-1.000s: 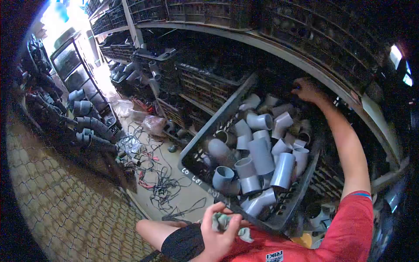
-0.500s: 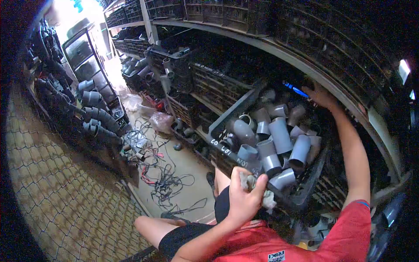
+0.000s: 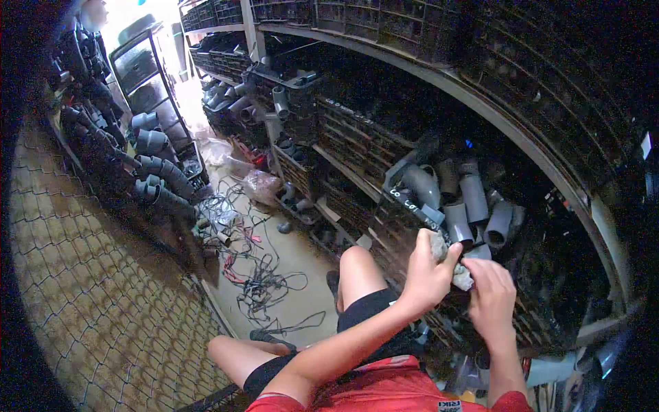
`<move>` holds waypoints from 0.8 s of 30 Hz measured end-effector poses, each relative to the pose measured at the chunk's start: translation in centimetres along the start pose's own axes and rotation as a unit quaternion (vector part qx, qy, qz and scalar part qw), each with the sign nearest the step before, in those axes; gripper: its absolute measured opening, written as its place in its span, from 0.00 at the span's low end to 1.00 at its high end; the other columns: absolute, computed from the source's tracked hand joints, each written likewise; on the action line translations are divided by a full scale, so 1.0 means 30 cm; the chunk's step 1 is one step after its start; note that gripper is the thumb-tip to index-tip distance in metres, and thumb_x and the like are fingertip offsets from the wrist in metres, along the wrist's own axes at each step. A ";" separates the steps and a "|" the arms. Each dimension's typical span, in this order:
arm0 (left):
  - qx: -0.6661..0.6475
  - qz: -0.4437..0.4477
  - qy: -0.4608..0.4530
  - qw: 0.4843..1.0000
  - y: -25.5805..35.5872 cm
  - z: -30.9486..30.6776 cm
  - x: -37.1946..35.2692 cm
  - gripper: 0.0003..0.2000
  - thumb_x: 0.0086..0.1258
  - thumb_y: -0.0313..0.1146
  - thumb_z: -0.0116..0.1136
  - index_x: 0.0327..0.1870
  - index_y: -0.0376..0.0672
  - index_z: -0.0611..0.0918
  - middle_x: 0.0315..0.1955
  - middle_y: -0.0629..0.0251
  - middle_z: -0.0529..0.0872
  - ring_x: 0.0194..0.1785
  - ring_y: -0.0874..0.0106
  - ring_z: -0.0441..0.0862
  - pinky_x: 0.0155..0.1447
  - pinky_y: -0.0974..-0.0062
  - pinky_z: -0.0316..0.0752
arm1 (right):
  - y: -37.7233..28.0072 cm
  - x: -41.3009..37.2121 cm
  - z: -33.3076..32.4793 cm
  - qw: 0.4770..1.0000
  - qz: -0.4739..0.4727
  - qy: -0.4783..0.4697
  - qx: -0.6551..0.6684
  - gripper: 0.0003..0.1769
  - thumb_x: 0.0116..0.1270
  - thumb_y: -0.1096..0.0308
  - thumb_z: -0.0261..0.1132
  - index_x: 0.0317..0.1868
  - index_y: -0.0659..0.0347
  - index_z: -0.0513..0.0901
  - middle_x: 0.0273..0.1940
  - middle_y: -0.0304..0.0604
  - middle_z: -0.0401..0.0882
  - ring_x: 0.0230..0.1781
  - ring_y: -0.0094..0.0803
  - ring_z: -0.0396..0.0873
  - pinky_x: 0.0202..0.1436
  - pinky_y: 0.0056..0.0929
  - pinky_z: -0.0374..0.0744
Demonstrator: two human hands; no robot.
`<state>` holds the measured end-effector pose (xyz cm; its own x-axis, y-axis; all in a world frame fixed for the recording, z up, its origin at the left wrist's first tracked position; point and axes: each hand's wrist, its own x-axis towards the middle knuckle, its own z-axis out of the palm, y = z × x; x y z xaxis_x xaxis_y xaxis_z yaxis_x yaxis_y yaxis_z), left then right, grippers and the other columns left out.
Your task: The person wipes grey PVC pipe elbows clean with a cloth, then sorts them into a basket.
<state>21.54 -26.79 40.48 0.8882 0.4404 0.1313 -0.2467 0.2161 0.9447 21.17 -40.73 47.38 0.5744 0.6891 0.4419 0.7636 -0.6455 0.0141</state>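
Observation:
A black crate (image 3: 405, 206) with white handwriting on its side sits tilted in the shelf bay, holding several grey pipe fittings (image 3: 473, 197). My left hand (image 3: 427, 275) is closed around a crumpled grey-white rag (image 3: 463, 277) at the crate's near side. Beside it, my right hand (image 3: 491, 295) has its fingers bent over the crate's near edge, close to the rag. The right fingertips are partly hidden.
Shelves of dark crates (image 3: 357, 127) run along the right. Tangled cables (image 3: 268, 288) and plastic bags (image 3: 262, 187) lie on the aisle floor. Wire mesh (image 3: 103, 295) and stacked grey fittings (image 3: 152, 141) line the left.
My right hand has come from the back of the crate to its near edge. The crate sits deeper in the shelf. My left hand has moved right, still gripping the rag.

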 end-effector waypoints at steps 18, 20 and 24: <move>0.148 0.033 0.204 0.967 0.149 -0.289 0.570 0.31 0.64 0.49 0.67 0.59 0.35 0.72 0.45 0.55 0.83 0.45 0.69 0.81 0.51 0.70 0.76 | 0.057 0.255 0.155 0.981 0.159 0.102 -0.050 0.18 0.67 0.64 0.64 0.56 0.54 0.79 0.49 0.40 0.83 0.48 0.40 0.81 0.45 0.36 0.81; 0.103 -0.048 0.203 0.973 0.013 -0.340 0.807 0.45 0.55 0.59 0.70 0.63 0.32 0.65 0.55 0.47 0.78 0.57 0.60 0.78 0.60 0.64 0.73 | 0.071 0.251 0.160 0.984 0.150 0.085 -0.054 0.16 0.67 0.63 0.64 0.55 0.53 0.80 0.47 0.39 0.83 0.47 0.39 0.81 0.43 0.36 0.82; 0.193 -0.120 0.248 0.942 0.020 -0.280 0.934 0.51 0.50 0.52 0.72 0.68 0.31 0.54 0.61 0.34 0.71 0.65 0.46 0.72 0.67 0.57 0.69 | 0.086 0.260 0.161 0.982 0.164 0.064 -0.065 0.14 0.68 0.63 0.64 0.52 0.50 0.82 0.42 0.37 0.85 0.43 0.38 0.83 0.41 0.37 0.82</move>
<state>43.01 -7.00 42.20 0.5864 0.7930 -0.1652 0.1821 0.0697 0.9808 29.04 -35.44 46.53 0.7354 0.3949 0.5507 0.4945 -0.8684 -0.0376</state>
